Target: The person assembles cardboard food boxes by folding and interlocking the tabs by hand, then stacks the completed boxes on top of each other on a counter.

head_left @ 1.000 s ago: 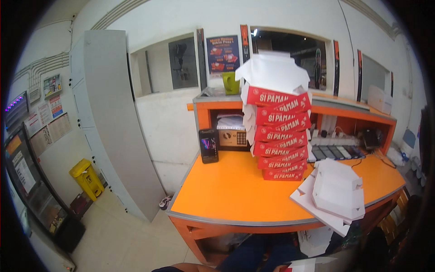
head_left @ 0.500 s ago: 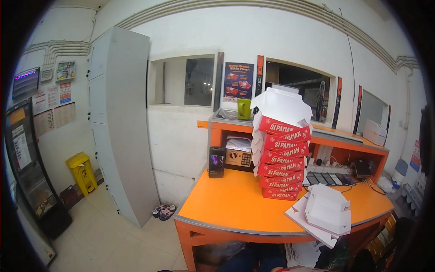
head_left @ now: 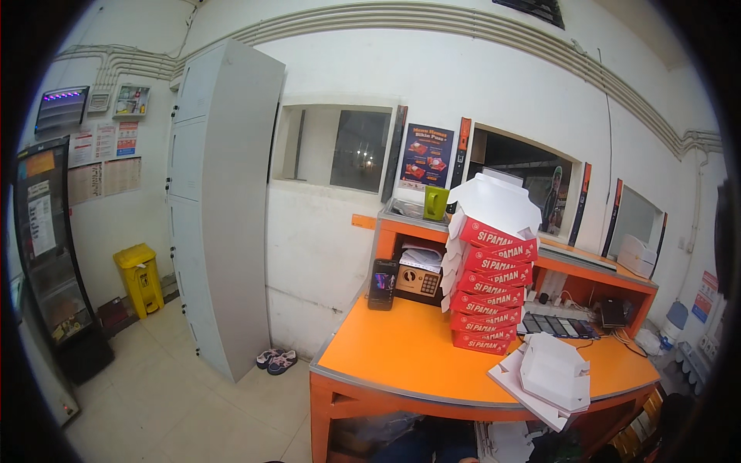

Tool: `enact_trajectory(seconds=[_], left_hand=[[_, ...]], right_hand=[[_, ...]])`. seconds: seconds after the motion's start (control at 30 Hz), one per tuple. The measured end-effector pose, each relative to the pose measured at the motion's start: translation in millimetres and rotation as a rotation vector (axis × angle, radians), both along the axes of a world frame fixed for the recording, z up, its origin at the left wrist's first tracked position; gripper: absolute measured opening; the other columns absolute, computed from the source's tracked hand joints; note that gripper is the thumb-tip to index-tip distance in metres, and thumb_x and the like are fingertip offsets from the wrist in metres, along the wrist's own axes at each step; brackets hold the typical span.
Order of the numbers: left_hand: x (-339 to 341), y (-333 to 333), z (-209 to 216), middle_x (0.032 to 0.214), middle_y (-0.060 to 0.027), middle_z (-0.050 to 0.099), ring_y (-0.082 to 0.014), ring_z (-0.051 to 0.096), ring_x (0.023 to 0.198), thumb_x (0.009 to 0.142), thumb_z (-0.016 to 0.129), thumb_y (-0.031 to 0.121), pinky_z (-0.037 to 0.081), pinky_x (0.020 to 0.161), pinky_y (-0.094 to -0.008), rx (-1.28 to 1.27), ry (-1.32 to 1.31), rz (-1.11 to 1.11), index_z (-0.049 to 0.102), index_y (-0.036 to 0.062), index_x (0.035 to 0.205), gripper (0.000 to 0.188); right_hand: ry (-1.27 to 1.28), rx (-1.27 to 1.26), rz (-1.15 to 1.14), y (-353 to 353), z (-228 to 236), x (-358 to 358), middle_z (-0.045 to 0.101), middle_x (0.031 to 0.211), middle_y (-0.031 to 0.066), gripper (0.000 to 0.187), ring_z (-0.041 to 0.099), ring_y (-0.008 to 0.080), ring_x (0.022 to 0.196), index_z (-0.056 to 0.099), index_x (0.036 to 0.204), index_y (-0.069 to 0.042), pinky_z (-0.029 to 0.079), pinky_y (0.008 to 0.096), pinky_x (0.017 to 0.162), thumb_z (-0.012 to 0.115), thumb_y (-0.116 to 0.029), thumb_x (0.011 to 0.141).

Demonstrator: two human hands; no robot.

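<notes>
Neither of my hands shows clearly; only dark clothing is seen at the lower edge, below the counter. On the orange counter point(head_left: 401, 347) stands a tall, uneven stack of red and white cardboard food boxes point(head_left: 486, 301). Its topmost box point(head_left: 498, 204) has the white inside and flaps raised. Right of the stack, flat white box blanks point(head_left: 552, 374) lie piled at the front edge, partly overhanging it. Below the counter more white cardboard point(head_left: 505, 444) is partly visible.
A phone point(head_left: 383, 284) leans upright by a small safe point(head_left: 419, 280). A green mug point(head_left: 435, 203) stands on the upper shelf. Several devices point(head_left: 559, 326) lie in a row behind the blanks. Left are grey lockers point(head_left: 231, 208), shoes point(head_left: 276, 361) and a yellow bin point(head_left: 140, 282).
The view has tilted and shifted, so the lockers and counter's left end appear farther right. The box stack and the blanks stay in their places on the counter.
</notes>
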State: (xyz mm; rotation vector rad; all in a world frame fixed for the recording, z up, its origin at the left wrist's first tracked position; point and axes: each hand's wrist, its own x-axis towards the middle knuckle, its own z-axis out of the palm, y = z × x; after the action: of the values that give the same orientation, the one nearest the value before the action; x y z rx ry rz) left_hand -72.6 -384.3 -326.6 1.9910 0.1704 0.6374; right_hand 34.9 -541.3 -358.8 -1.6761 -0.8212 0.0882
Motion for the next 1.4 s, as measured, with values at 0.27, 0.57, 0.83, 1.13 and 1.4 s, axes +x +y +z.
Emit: enact_trajectory(seconds=[0.27, 0.57, 0.83, 1.13, 1.4], left_hand=[[-4, 4, -11, 0.114, -0.0254, 0.066, -0.043, 0.066, 0.106, 0.089, 0.068, 0.028, 0.054, 0.086, -0.0472, 0.016, 0.041, -0.078, 0.03, 0.0138, 0.144, 0.069], [-8, 6, -20, 0.117, -0.0247, 0.065, -0.0416, 0.065, 0.11, 0.092, 0.068, 0.028, 0.053, 0.088, -0.0463, -0.026, -0.046, -0.093, 0.029, 0.0114, 0.143, 0.066], [-10, 24, -19, 0.115, -0.0207, 0.064, -0.0318, 0.067, 0.105, 0.094, 0.068, 0.033, 0.053, 0.088, -0.0413, -0.076, -0.019, -0.269, 0.029, 0.0113, 0.145, 0.067], [-9, 26, -49, 0.137, -0.012, 0.053, -0.0224, 0.053, 0.127, 0.097, 0.068, 0.015, 0.047, 0.105, -0.036, -0.289, 0.063, -0.231, 0.027, 0.0097, 0.15, 0.068], [0, 29, -49, 0.143, -0.0134, 0.042, -0.0226, 0.056, 0.119, 0.097, 0.067, 0.011, 0.057, 0.09, -0.036, -0.39, 0.16, -0.258, 0.021, 0.0078, 0.15, 0.07]], right_hand=[[0.137, 0.03, 0.133, -6, 12, -10, 0.05, 0.08, -0.0027, 0.021, 0.045, 0.0114, 0.075, 0.056, 0.089, -0.007, 0.04, 0.0275, 0.067, 0.074, -0.017, 0.092], [0.261, -0.041, 0.028, -2, -33, 11, 0.067, 0.111, 0.0078, 0.028, 0.061, 0.0178, 0.099, 0.063, 0.118, -0.001, 0.05, 0.031, 0.089, 0.071, -0.01, 0.093], [0.087, -0.085, 0.097, -3, 10, -10, 0.043, 0.079, -0.0026, 0.026, 0.04, 0.0112, 0.074, 0.049, 0.084, -0.007, 0.039, 0.0274, 0.065, 0.074, -0.011, 0.091], [0.175, -0.109, 0.016, 9, 1, -20, 0.049, 0.077, 0.0, 0.033, 0.045, 0.0128, 0.072, 0.051, 0.082, -0.005, 0.043, 0.0295, 0.065, 0.075, -0.025, 0.093], [0.496, 0.087, 0.151, 11, 9, -25, 0.063, 0.09, 0.0047, 0.014, 0.061, 0.0112, 0.083, 0.053, 0.094, -0.003, 0.05, 0.0283, 0.076, 0.066, -0.003, 0.094]])
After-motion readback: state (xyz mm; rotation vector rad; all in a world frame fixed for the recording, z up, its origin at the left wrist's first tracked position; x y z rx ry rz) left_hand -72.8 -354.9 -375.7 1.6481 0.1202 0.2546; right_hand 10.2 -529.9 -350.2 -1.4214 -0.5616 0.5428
